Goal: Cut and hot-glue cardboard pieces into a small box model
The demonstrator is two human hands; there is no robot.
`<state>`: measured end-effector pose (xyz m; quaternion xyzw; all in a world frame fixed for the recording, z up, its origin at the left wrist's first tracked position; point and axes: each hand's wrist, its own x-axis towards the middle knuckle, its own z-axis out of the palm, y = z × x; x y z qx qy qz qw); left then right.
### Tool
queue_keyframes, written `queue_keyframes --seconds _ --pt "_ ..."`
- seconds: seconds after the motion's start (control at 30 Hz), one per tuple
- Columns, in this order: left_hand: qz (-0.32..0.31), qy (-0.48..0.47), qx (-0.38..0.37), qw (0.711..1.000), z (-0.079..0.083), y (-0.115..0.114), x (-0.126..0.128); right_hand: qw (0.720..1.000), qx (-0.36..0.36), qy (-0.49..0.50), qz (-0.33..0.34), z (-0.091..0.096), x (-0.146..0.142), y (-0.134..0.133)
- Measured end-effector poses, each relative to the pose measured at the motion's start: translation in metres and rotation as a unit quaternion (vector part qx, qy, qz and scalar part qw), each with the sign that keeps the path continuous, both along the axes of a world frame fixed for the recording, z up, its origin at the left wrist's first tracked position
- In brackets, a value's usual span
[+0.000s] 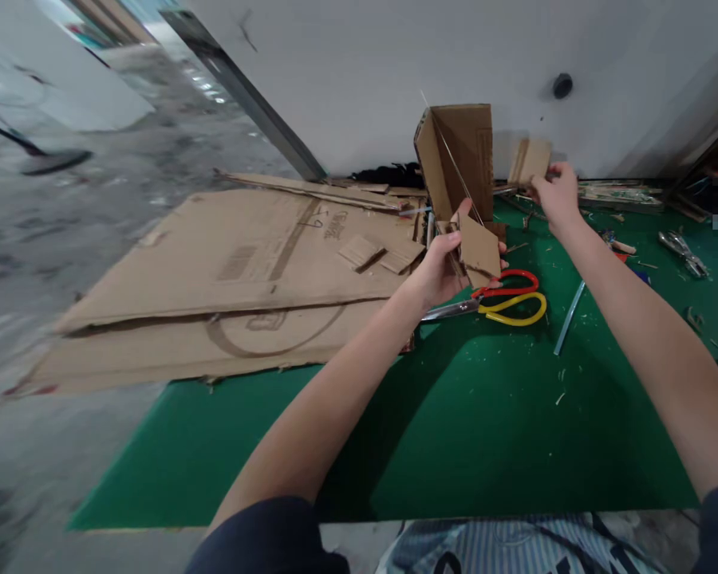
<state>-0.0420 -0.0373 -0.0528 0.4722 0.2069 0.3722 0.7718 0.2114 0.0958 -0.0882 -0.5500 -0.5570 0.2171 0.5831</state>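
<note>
My left hand (446, 259) is closed around several small cut cardboard pieces (479, 245), with a thin pale strand or stick rising up and left near them. Farther right and higher up, my right hand (558, 191) pinches a small cardboard piece (534, 162) by its lower right edge, close to the white wall. Behind the left hand stands a folded cardboard box piece (463, 151), open toward me. Scissors (514, 295) with one red and one yellow handle lie just below the left hand, their blades partly hidden by the forearm.
Large flattened cardboard sheets (233, 255) overhang the left side of the green table (484, 430), with small cut pieces (362, 252) on top. A clear stick (568, 319) lies under the right forearm. Metal pliers-like tools (683, 253) are at right. A white wall (364, 72) borders the back.
</note>
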Motion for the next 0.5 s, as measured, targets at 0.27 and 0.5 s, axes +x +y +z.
queue_keyframes --seconds 0.27,0.5 --pt "-0.003 -0.042 -0.026 0.999 -0.007 0.005 0.005 0.981 0.001 0.018 0.194 0.028 -0.035 -0.171" --pt "-0.017 0.024 -0.032 0.999 -0.011 -0.002 0.008 0.967 -0.041 -0.126 0.216 0.023 -0.051 -0.184"
